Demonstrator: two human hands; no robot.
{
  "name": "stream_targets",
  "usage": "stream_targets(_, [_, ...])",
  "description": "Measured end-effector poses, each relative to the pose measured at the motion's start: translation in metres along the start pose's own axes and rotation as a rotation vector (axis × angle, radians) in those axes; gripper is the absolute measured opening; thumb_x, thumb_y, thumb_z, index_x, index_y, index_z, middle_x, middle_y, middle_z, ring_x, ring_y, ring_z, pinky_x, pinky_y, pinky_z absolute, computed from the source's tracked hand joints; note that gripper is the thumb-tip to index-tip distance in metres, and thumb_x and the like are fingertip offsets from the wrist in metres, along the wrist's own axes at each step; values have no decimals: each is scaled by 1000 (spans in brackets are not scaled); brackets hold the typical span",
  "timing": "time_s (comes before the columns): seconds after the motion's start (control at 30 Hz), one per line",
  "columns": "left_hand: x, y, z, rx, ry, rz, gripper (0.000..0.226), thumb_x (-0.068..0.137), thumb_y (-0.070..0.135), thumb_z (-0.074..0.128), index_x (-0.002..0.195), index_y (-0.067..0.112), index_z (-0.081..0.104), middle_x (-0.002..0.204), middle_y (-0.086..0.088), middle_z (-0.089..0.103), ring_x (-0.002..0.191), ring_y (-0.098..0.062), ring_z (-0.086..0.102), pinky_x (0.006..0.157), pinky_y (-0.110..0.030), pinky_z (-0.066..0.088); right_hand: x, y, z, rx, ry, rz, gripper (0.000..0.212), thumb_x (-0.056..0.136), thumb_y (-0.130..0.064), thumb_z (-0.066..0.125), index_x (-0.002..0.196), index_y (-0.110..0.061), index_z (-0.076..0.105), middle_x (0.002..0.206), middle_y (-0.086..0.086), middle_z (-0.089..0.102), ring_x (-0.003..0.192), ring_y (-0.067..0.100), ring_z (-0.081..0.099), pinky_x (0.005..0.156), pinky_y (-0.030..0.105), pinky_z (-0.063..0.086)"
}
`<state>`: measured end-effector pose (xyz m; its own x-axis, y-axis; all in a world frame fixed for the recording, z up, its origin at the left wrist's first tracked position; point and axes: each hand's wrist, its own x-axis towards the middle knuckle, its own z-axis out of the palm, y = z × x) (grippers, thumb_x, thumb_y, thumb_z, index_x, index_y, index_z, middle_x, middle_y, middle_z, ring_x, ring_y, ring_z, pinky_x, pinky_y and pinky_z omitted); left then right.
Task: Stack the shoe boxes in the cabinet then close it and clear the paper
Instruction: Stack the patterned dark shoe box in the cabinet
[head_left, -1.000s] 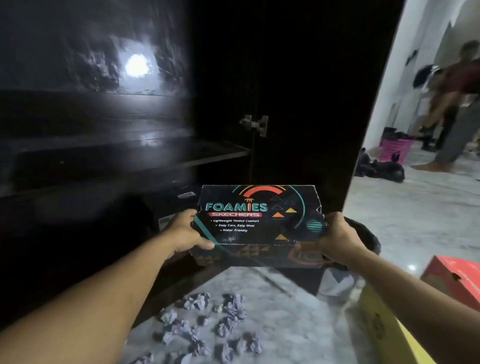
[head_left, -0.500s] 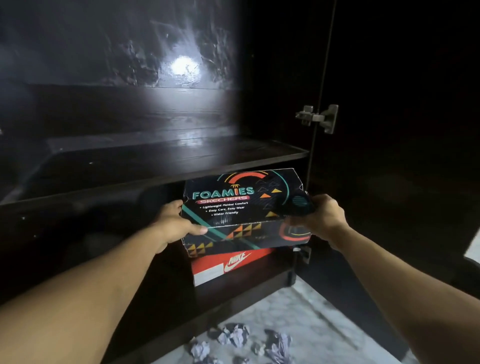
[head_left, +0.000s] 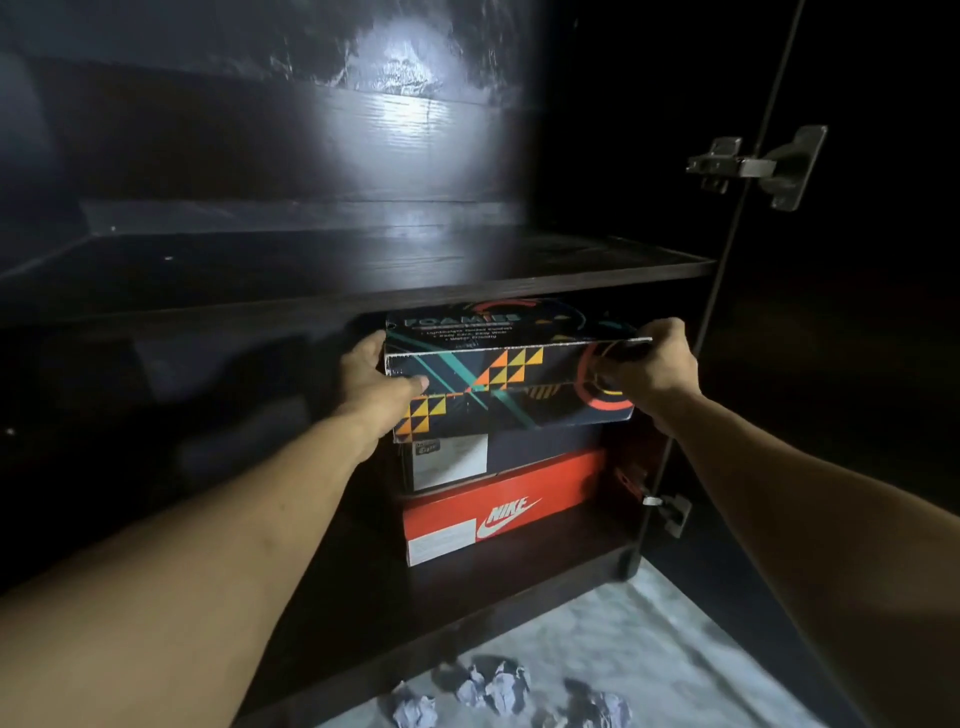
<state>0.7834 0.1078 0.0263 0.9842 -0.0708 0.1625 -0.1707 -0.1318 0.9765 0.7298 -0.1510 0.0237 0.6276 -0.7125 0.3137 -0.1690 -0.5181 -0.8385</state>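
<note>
From the head view, both hands hold the Foamies box (head_left: 511, 371) at the mouth of the cabinet (head_left: 363, 280), just under the shelf edge and above a dark box (head_left: 498, 454) that sits on the red Nike box (head_left: 506, 506). The left hand (head_left: 376, 382) has its grip on the box's left end, thumb across the front face and fingers hidden behind; the right hand (head_left: 652, 364) curls round the right end at the lid edge. The box lies with its long axis running left to right, parallel to the shelf, lid up and printed long side facing the person; it tilts slightly, left end a touch higher. Whether it already rests on the dark box cannot be told. To finish the step well, I would level it, keep the lid pinched down so it clears the shelf, slide it straight back until its front lines up with the Nike box, then draw the fingers out sideways. Crumpled paper (head_left: 493, 691) lies on the floor below the cabinet.
</note>
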Motion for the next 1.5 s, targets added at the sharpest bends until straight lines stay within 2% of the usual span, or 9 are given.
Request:
stream_targets(0.27, [10, -19, 15, -64, 32, 51, 79, 79, -15, 65, 147, 12, 35, 133, -7, 57, 96, -1, 52, 60, 3, 42, 23, 7, 26, -24, -41, -35, 40, 75, -23, 77, 112, -14, 64, 113, 11, 67, 106, 28, 63, 92, 38, 53])
stream_targets(0.43, [14, -23, 20, -21, -4, 76, 84, 77, -14, 68, 148, 16, 34, 119, 3, 58, 75, 9, 51, 55, 4, 40, 34, 11, 33, 0, -155, -37, 61, 69, -27, 81, 123, -13, 54, 110, 3, 61, 101, 20, 60, 85, 32, 53])
stream_targets(0.6, [16, -25, 23, 73, -38, 76, 88, 78, -11, 65, 151, 20, 27, 101, 14, 57, 74, 9, 53, 53, 2, 41, 47, 7, 33, -56, -289, 6, 71, 71, -18, 81, 131, -16, 44, 108, 4, 57, 86, 18, 56, 56, 21, 47])
stream_targets(0.7, [18, -25, 24, 141, -57, 69, 94, 77, -13, 64, 152, 23, 20, 117, 9, 52, 97, -6, 58, 53, 2, 42, 48, 7, 34, -103, -319, -3, 65, 74, -15, 79, 131, -20, 46, 112, 4, 60, 90, 19, 58, 51, 22, 43])
stream_targets(0.8, [21, -29, 22, 225, -79, 62, 102, 76, -8, 69, 153, 29, 14, 139, 5, 45, 114, -10, 53, 69, 0, 44, 42, 8, 31, -155, -355, 3, 56, 78, -15, 77, 129, -21, 54, 117, 8, 63, 98, 24, 62, 52, 26, 48])
stream_targets(0.9, [18, -30, 20, 298, -84, 41, 114, 73, -1, 74, 153, 33, 0, 154, -3, 33, 136, -21, 40, 106, -29, 41, 31, 6, 19, -169, -396, 22, 40, 82, -17, 74, 121, -18, 62, 111, 11, 65, 99, 32, 66, 66, 43, 61])
stream_targets(1.1, [-24, -3, 29, 440, -80, -38, 88, 67, 15, 72, 144, 20, 31, 136, -6, 52, 123, -27, 51, 100, -36, 45, 0, -8, -48, -218, -462, 61, 30, 85, -4, 66, 115, -10, 64, 104, 14, 68, 89, 28, 68, 80, 47, 59])
stream_targets(1.3, [-105, 52, 61, 585, -536, -16, 36, 77, 15, 75, 109, 8, 60, 111, -4, 58, 98, -21, 56, 75, -23, 45, -69, -25, -176, -304, -470, 101, 30, 87, -16, 72, 115, -11, 63, 104, 15, 70, 93, 24, 70, 76, 44, 61])
stream_targets(1.5, [-212, 114, 122, 709, -928, 63, 49, 75, 34, 80, 114, 11, 62, 93, -10, 66, 83, -20, 61, 59, -27, 46, -156, -16, -324, -386, -354, 186, 30, 85, -21, 73, 112, -9, 66, 80, 9, 68, 75, 21, 69, 66, 35, 61])
